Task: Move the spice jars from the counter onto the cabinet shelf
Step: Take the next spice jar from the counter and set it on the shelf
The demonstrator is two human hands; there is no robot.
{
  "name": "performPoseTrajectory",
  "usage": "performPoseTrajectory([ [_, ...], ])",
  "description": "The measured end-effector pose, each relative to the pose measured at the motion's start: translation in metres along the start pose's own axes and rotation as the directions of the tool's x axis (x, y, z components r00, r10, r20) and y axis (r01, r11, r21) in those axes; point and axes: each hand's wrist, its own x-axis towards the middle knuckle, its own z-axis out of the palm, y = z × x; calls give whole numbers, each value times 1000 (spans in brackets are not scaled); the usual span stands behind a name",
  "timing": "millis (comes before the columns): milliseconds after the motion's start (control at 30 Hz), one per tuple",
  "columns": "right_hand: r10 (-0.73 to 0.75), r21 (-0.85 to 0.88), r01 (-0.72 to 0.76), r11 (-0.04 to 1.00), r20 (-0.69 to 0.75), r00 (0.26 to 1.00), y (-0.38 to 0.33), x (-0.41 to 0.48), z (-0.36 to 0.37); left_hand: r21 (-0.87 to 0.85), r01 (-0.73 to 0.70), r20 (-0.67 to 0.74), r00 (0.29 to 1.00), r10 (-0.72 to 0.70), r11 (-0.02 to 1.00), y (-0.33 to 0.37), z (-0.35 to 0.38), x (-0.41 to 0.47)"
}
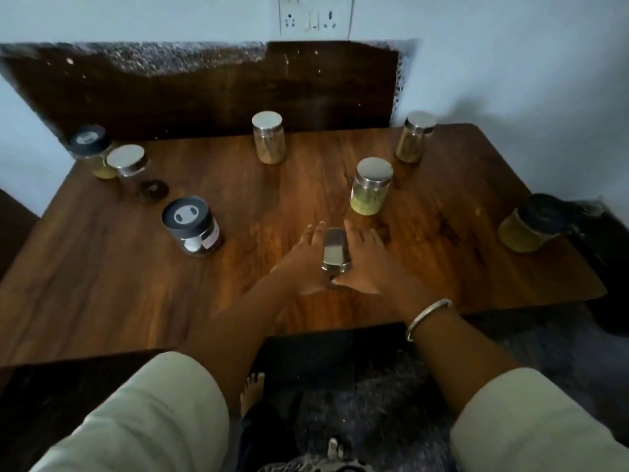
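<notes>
A small jar with a silver lid [335,251] stands on the wooden counter [136,267] near its front edge. My left hand [304,258] lies flat against the jar's left side and my right hand [365,260] against its right side. The fingers of both hands point straight forward, and the thumbs meet at the front of the jar's base. Several other spice jars stand around: a silver-lidded jar of green powder [371,187], one at the back centre [269,137], one at the back right [415,137], and a black-lidded jar [191,226] to the left.
Two more jars, one black-lidded [91,149] and one silver-lidded [131,168], stand at the back left corner. A black-lidded jar of yellow powder [531,223] sits at the counter's right edge. A dark wooden backboard [204,93] and a wall socket [315,15] lie behind. No cabinet shelf is visible.
</notes>
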Motion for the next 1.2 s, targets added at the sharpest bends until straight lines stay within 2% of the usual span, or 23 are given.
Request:
performPoseTrajectory([
  [67, 26, 76, -25, 997, -15, 1000, 2, -1, 10, -120, 80, -17, 996, -82, 990, -1, 10, -4],
  [167, 70, 137, -59, 989, -75, 995, 5, -1, 23, -205, 127, -40, 990, -138, 970, 0, 20, -7],
  [267, 90, 195, -57, 979, -168, 982, 6, -1, 32, -230, 125, -94, 984, -150, 965, 2, 26, -8],
  [400, 138, 331, -58, 942, -223, 965, 7, -3, 29, -265, 93, -168, 976, -141, 960, 3, 24, -11],
  [500, 173, 420, -25, 907, -318, 932, 0, -9, 18, -375, 43, -208, 969, -130, 926, 8, 13, -12],
  [567, 195, 513, 22, 858, -364, 911, -8, -13, 7, -471, -15, -263, 957, -124, 882, 12, 3, -14],
  [667, 176, 652, 105, 751, -350, 920, -18, -15, -16, -607, -112, -325, 938, -117, 787, 18, -17, -21],
  [767, 129, 776, 227, 589, -367, 921, -33, -13, -38, -654, -220, -360, 932, -43, 724, 22, -43, -26],
  [867, 116, 835, 284, 472, -378, 918, -52, -8, -60, -691, -287, -379, 926, 6, 664, 22, -74, -27],
  [1033, 19, 857, 358, 371, -393, 920, -75, 2, -96, -770, -389, -414, 908, 67, 506, 10, -135, -20],
  [1133, 38, 893, 347, 286, -372, 928, -94, 9, -110, -854, -396, -394, 916, 79, 339, 9, -161, -14],
  [1200, 94, 880, 357, 312, -403, 910, -110, 18, -120, -881, -397, -392, 917, 72, 258, 7, -178, -10],
])
